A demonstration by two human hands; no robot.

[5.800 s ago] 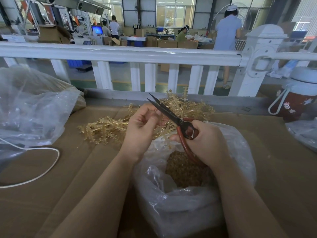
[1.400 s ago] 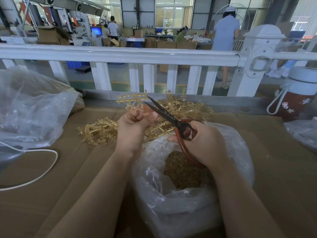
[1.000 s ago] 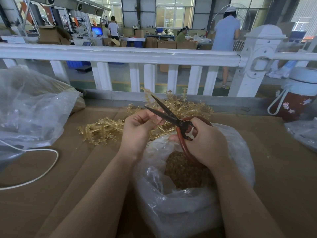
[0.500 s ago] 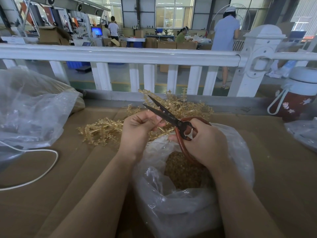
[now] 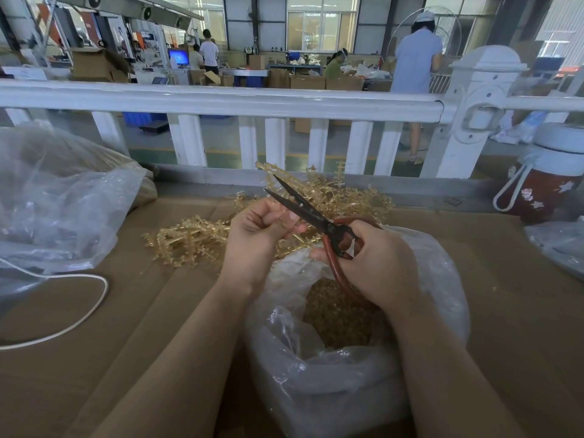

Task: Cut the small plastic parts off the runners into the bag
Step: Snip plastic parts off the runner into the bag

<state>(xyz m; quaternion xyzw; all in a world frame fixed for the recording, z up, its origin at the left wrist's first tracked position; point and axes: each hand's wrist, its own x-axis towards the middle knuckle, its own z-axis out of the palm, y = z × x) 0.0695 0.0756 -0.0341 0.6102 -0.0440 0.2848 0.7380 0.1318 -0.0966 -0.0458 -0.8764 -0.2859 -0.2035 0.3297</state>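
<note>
Translucent amber plastic runners [image 5: 196, 238] lie heaped on the brown cardboard work surface [image 5: 94, 343], beyond the clear plastic bag [image 5: 347, 384] of cut amber parts [image 5: 335, 314].

Left hand [image 5: 259, 238] has fingers curled inward, pinching what appears to be a small runner piece at the blades; the piece itself is mostly hidden by the fingers. Right hand [image 5: 376, 263] grips the red loop handles of the dark-bladed scissors [image 5: 316, 219], fingers curled through and around them. Blades stand slightly parted, tips pointing up and away over the heap. Both hands are held above the bag's open mouth. A second clear plastic bag [image 5: 60, 203] and a white cord [image 5: 79, 320] lie to the left; a red and white flask [image 5: 550, 175] stands at far right beside the white railing [image 5: 221, 101].
</note>
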